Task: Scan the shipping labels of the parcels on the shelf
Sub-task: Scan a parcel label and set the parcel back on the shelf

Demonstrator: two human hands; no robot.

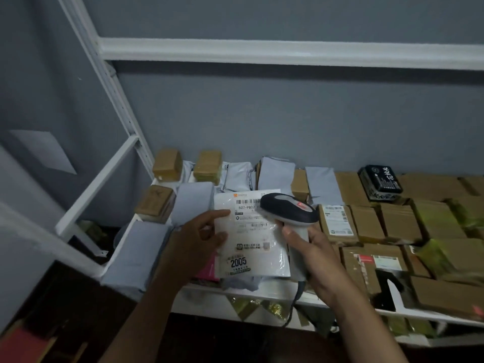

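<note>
the flat white plastic mailer bag (251, 231) with a printed shipping label (248, 205) was held up just above the front of the white metal shelf (262, 292), over the other parcels. the left hand (199, 239) held its left edge, with the thumb on top of the bag and the other fingers hidden behind it. the right hand (314, 255) was wrapped tight around the pale handle of the grey and black barcode scanner (288, 208), and the scanner's head sat right over the top right part of the label. the bag looked thin, light and floppy, so it would likely bend and sag if held by one corner. its shiny skin looked slippery too, and a shine could make the bars hard to read. holding it by an edge and keeping it flat seemed the best way. it did not look like it would break. the shelf was packed close with brown cardboard boxes (366, 224) on the right, grey soft mailer bags (193, 200) on the left, and a small black box (381, 183) at the back. the wall (262, 113) behind was plain grey, the room looked dim, and a white shelf rail (262, 49) ran across above.
</note>
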